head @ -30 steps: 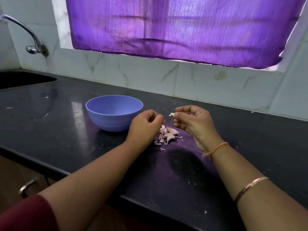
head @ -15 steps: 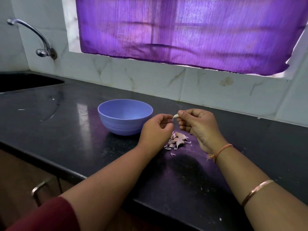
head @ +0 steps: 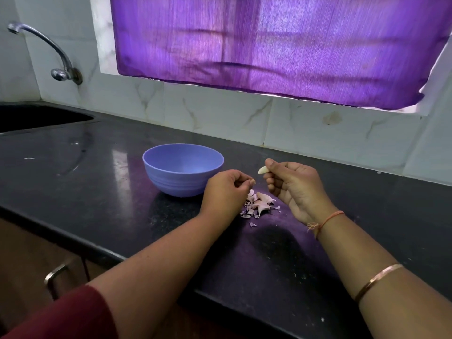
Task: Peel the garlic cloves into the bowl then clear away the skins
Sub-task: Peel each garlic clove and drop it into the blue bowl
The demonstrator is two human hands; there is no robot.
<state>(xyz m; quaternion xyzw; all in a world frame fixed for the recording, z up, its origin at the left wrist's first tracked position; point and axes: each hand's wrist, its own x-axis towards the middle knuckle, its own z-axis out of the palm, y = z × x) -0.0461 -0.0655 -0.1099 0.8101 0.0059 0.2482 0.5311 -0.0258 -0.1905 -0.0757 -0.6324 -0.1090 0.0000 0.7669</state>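
Note:
My right hand (head: 294, 185) pinches a pale peeled garlic clove (head: 263, 170) between thumb and forefinger, held above the black counter to the right of the blue bowl (head: 183, 168). My left hand (head: 226, 193) hovers just left of it with curled fingers, and a small scrap of skin (head: 253, 181) seems pinched at the fingertips. A heap of pinkish garlic skins (head: 259, 204) lies on the counter between and below both hands. The bowl's inside shows no cloves from this angle.
The black stone counter (head: 97, 172) runs left to a sink (head: 36, 116) under a wall tap (head: 58, 69). A tiled wall and a purple curtain (head: 269, 45) stand behind. A cupboard handle (head: 56, 272) sits below the counter's front edge.
My hands drew slightly apart; the clove in my right hand now shows bare and whole. The camera shifted, so the bowl and hands sit further right in view.

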